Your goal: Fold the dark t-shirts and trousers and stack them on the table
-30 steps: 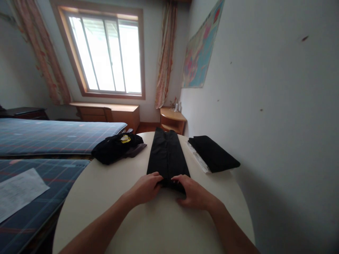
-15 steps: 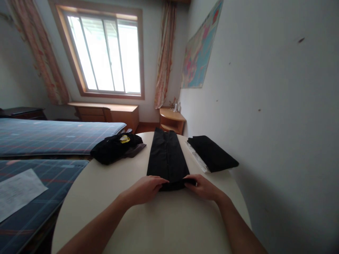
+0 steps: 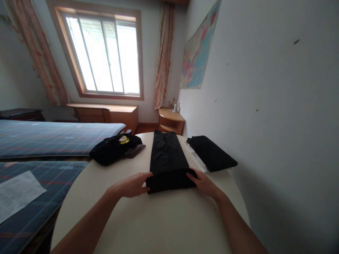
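A long black garment (image 3: 168, 151), looking like trousers folded lengthwise, lies on the round cream table (image 3: 164, 222). Its near end is turned over into a flat, plain black band. My left hand (image 3: 132, 184) grips the left edge of this folded end, with forefinger and thumb at its two corners. At the right edge, my right hand (image 3: 203, 182) has its thumb on top of the cloth, and its other fingers are partly hidden behind the edge.
A crumpled black garment (image 3: 115, 150) with a yellow patch sits on the table's left. On the right lies a folded black cloth (image 3: 213, 153) over clear plastic. Beds with blue plaid mattresses (image 3: 60, 137) flank the table; a paper sheet (image 3: 19, 194) rests on one. A white wall (image 3: 278, 141) stands right.
The garment's near end has been folded over away from me, making a wider band. My left hand has shifted left to the edge; my right hand stays at the right edge.
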A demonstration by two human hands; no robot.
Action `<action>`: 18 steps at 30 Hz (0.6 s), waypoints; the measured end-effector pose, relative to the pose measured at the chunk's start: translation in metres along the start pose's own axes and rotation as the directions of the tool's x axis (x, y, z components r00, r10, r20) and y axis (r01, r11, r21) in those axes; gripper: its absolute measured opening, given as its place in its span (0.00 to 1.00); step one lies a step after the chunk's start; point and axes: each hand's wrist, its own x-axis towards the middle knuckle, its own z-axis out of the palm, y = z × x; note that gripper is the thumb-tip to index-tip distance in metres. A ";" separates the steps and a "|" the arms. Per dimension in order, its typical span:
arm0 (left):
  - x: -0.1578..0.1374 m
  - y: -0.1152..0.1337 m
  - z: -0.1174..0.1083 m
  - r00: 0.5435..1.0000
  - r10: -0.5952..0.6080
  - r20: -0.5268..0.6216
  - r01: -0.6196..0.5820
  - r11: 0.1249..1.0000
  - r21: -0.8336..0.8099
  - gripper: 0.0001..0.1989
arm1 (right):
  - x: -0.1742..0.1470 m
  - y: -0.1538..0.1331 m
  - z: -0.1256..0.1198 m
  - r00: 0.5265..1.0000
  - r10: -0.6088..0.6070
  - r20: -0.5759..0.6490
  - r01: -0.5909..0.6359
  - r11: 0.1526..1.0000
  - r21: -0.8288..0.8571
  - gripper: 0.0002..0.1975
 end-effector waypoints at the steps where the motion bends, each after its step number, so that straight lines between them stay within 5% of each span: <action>1: 0.002 -0.002 0.000 0.999 0.002 -0.032 -0.003 1.000 -0.023 0.15 | 0.000 -0.001 -0.001 1.000 0.000 0.003 0.000 1.000 0.009 0.21; 5: 0.008 -0.006 0.001 0.992 0.005 -0.123 -0.023 0.989 -0.144 0.10 | -0.004 -0.005 -0.004 0.999 0.036 0.014 -0.037 0.995 0.095 0.22; 11: 0.013 0.001 0.002 0.989 -0.044 -0.143 -0.024 0.898 -0.440 0.14 | -0.012 -0.012 -0.006 0.970 0.055 0.237 -0.134 0.934 0.332 0.20; 15: 0.027 0.000 0.011 0.909 -0.134 -0.395 -0.110 0.836 -0.537 0.19 | -0.002 -0.007 0.000 0.997 0.067 -0.023 -0.056 0.946 0.320 0.20; 18: 0.036 -0.008 0.021 0.873 -0.282 -0.397 -0.082 0.718 -0.692 0.33 | 0.009 0.000 0.007 0.980 0.044 -0.192 -0.003 0.978 0.210 0.19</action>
